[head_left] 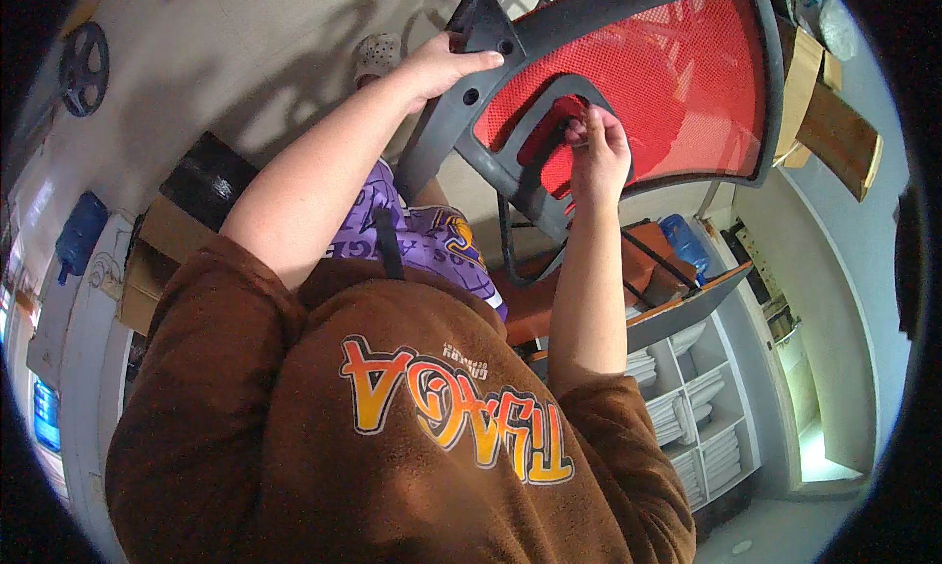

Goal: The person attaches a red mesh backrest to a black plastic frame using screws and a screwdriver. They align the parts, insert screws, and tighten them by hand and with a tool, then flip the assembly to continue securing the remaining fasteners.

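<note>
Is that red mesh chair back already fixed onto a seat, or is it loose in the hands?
Cannot tell for sure. The chair back is gripped by the left hand on its dark frame, while the right hand fingers its centre bracket; its lower end is hidden.

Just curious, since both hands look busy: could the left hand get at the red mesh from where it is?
Probably yes. The left hand grips the black frame right beside the red mesh, and nothing lies between them; it would have to let go first.

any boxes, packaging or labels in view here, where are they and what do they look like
Cardboard box: left of the left arm, open, brown, flaps up.
Cardboard pieces: upper right beside the red mesh chair back, flat, tan and brown.
Blue water jug: far left, rounded.
No screens or signs clearly visible.
</note>
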A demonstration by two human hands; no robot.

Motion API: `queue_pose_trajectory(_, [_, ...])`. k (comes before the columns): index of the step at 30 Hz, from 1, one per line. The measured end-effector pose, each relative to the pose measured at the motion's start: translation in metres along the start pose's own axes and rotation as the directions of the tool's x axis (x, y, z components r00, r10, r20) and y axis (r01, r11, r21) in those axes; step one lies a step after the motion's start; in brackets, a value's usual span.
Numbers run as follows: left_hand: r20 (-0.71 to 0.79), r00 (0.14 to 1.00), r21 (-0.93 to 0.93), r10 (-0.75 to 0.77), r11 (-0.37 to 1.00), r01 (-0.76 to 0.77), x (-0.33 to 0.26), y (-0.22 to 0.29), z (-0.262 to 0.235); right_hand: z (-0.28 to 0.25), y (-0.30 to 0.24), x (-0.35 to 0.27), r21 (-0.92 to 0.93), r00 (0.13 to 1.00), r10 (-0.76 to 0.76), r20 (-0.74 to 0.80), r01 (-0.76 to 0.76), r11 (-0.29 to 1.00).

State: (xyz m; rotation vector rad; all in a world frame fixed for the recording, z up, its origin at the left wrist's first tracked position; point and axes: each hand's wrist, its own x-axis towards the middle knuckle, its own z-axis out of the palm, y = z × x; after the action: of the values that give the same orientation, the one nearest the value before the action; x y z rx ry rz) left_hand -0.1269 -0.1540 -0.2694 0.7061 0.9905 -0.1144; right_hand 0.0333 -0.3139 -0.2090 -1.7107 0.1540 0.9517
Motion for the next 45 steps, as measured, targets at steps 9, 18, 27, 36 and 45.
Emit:
queue_pose_trajectory(9, [0.081, 0.995, -0.133, -0.053, 0.989, 0.064, 0.011, -0.02, -0.023, 0.012, -0.007, 0.006, -0.388, 0.995, -0.084, -0.062, 0.054, 0.92])
queue_pose_trajectory(18, [-0.103, 0.988, -0.149, -0.112, 0.984, 0.096, -0.009, -0.018, -0.028, 0.003, 0.018, 0.019, -0.327, 0.987, -0.155, -0.049, 0.131, 0.936])
queue_pose_trajectory(27, [0.021, 0.994, -0.131, -0.108, 0.985, 0.11, -0.025, -0.024, -0.024, 0.007, 0.018, 0.018, -0.325, 0.982, -0.18, -0.059, 0.152, 0.933])
queue_pose_trajectory(36, [-0.126, 0.989, -0.157, -0.082, 0.986, 0.062, -0.023, -0.029, 0.002, 0.013, 0.025, 0.019, -0.353, 0.973, -0.229, -0.03, 0.204, 0.913])
queue_pose_trajectory(45, [-0.117, 0.992, -0.127, -0.045, 0.992, 0.03, -0.022, -0.028, -0.004, 0.012, 0.013, 0.018, -0.137, 0.99, -0.131, 0.048, 0.136, 0.981])
